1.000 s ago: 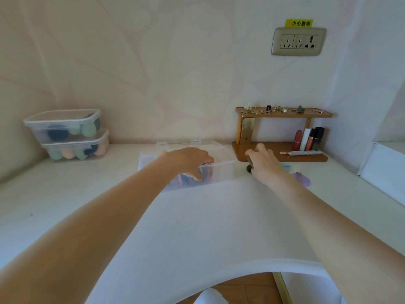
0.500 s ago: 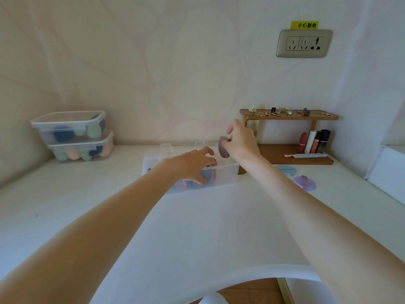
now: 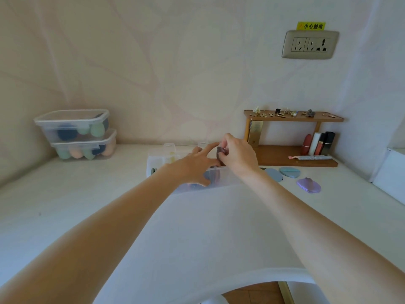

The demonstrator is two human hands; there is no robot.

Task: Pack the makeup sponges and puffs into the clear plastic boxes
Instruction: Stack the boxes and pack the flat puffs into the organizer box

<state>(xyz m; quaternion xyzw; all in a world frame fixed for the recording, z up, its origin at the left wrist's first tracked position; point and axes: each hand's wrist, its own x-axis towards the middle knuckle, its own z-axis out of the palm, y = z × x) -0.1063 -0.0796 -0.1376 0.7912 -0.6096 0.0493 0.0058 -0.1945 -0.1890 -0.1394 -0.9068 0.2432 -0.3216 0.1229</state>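
An open clear plastic box stands in the middle of the white table, with dark puffs showing through its front wall. My right hand pinches a dark grey puff just above the box's right end. My left hand rests over the box's front rim with its fingers spread, the index finger reaching towards the grey puff. Two blue puffs and a purple puff lie on the table right of the box.
Two lidded clear boxes holding coloured sponges are stacked at the back left by the wall. A small wooden shelf with lipsticks and trinkets stands at the back right. A white box sits at the far right edge.
My right hand picked the dark grey puff up from the table right of the box and carried it left, over the box. My left hand stayed at the box's front.
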